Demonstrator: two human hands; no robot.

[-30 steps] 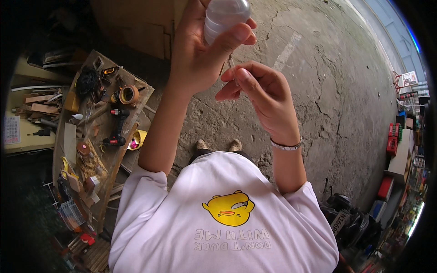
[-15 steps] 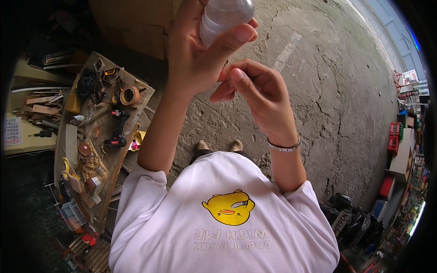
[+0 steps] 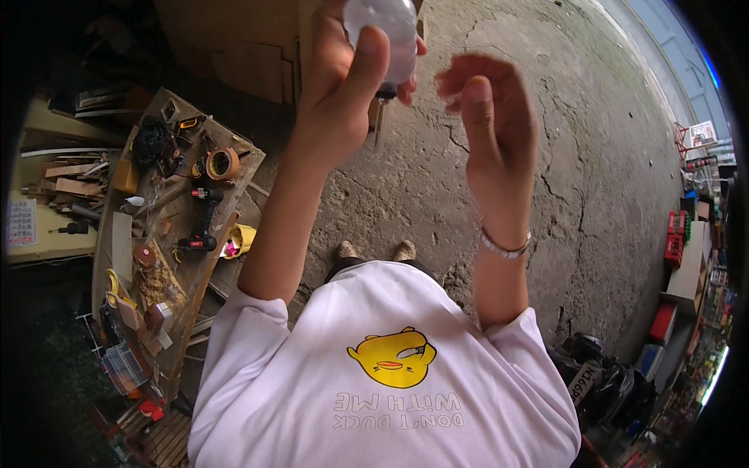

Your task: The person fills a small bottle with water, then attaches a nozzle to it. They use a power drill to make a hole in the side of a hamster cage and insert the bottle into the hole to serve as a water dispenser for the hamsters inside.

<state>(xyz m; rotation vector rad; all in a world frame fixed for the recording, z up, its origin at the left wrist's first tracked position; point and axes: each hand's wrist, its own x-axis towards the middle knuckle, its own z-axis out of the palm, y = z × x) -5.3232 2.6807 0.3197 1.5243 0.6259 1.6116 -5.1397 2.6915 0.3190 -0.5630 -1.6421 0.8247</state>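
At the top of the view my left hand (image 3: 339, 93) is wrapped round a clear, whitish, rounded bottle-like thing (image 3: 398, 47). Its wider end points up and is cut off by the frame's edge. From its lower end stick out a black collar (image 3: 386, 91) and thin metal prongs (image 3: 379, 117), blurred at the tip. To the right, apart from it, my right hand (image 3: 499, 117) is raised with its fingers loosely curled and the thumb away from them. Nothing shows in that hand, and its fingertips are smeared by motion.
On my left stands a cluttered wooden workbench (image 3: 207, 269) with a cordless drill (image 3: 203, 220), a roll of tape (image 3: 224, 164) and wood scraps. A yellow container (image 3: 242, 240) is beside it. Dark bags (image 3: 616, 390) and shelves (image 3: 710, 288) line the right. Cracked concrete (image 3: 577, 179) lies below.
My right hand has moved right and up, away from my left hand, and its fingers have opened. The bottle-like thing has tilted upright, and its black collar and prongs now show.
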